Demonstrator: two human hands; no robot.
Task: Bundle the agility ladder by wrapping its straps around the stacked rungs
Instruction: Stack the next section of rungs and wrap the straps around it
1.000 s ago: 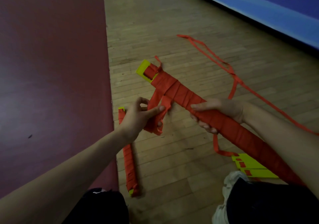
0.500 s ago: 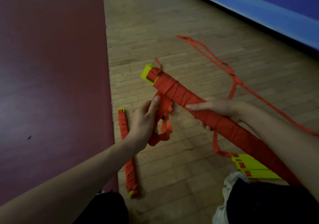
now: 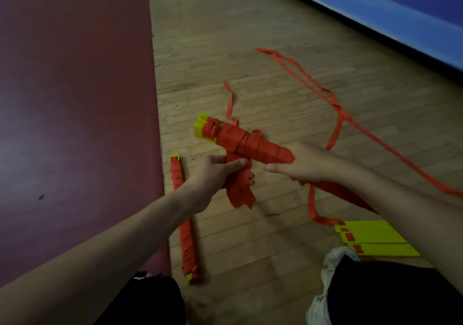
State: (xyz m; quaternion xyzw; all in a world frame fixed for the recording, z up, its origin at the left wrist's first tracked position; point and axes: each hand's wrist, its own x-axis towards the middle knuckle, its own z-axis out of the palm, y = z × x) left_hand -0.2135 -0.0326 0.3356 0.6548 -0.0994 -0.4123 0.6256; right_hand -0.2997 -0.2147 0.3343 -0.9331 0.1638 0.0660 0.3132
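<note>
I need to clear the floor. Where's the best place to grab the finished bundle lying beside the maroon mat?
Grip the finished bundle at its strap-wrapped middle, coming down from above with fingers across its narrow width. It lies flat on the floor, the maroon mat close on its left, so its right side likely gives finger room.

A dark maroon mat (image 3: 75, 99) is covering the left side of the wooden floor (image 3: 225, 36), and a blue band (image 3: 375, 6) is running along the floor's upper right edge. A white shoe (image 3: 323, 299) is resting on the boards at lower right.
</note>
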